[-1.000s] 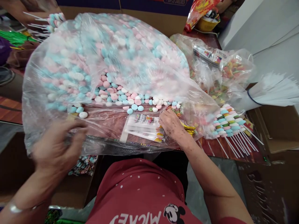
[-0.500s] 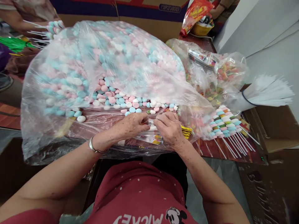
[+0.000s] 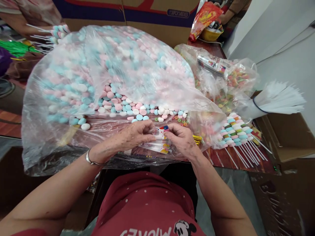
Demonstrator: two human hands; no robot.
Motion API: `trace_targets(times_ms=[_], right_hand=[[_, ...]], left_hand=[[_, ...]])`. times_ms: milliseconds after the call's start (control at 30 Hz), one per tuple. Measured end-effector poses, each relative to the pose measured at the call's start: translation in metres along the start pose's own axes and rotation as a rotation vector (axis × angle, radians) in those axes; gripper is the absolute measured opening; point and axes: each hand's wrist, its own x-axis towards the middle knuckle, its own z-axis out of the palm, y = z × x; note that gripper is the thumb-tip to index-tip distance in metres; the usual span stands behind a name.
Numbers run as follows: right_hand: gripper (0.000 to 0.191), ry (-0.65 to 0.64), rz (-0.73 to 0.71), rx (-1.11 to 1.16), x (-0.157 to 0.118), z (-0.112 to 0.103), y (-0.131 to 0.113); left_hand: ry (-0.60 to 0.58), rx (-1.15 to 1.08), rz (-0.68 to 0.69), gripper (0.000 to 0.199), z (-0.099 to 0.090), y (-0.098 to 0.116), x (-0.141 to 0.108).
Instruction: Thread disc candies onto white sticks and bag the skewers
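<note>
Pinching a small clear printed sleeve (image 3: 161, 133) between the fingertips of the left hand (image 3: 134, 135) and right hand (image 3: 182, 140), the person works at the near edge of the table (image 3: 221, 157); its contents are too small to make out. More sleeves (image 3: 157, 147) lie flat beneath, partly hidden by the hands. Behind them, a large crinkled plastic bag (image 3: 110, 72) holds round pink, blue and white candies (image 3: 123, 105), blurred through the film. Stacked candy skewers (image 3: 236, 134) on white sticks lie toward the right edge.
</note>
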Motion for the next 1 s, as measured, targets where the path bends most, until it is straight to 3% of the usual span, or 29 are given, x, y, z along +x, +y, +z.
trace_targets(times_ms=[200,400,533,700,867,1000], right_hand=[[0.018,0.025,-0.140,-0.275,-0.012,-0.008,-0.005],[0.037,0.057,-0.341,-0.472,-0.025,-0.012,-0.002],[0.032,0.057,-0.332,-0.478,-0.031,-0.013,-0.003],[0.037,0.146,-0.367,-0.513,-0.040,-0.012,-0.004],[0.044,0.196,-0.390,-0.591,-0.052,-0.014,-0.009],[0.026,0.331,-0.417,-0.650,-0.073,-0.044,-0.013]], left_hand=[[0.080,0.188,0.118,0.025,0.013,0.005,-0.001],[0.027,0.225,0.115,0.033,0.022,0.010,-0.003],[-0.011,0.054,0.040,0.032,0.030,0.005,-0.004],[0.078,-0.161,0.013,0.022,0.042,-0.001,-0.005],[0.035,-0.035,0.114,0.029,0.050,0.005,-0.005],[0.078,0.072,0.181,0.028,0.054,0.014,-0.006]])
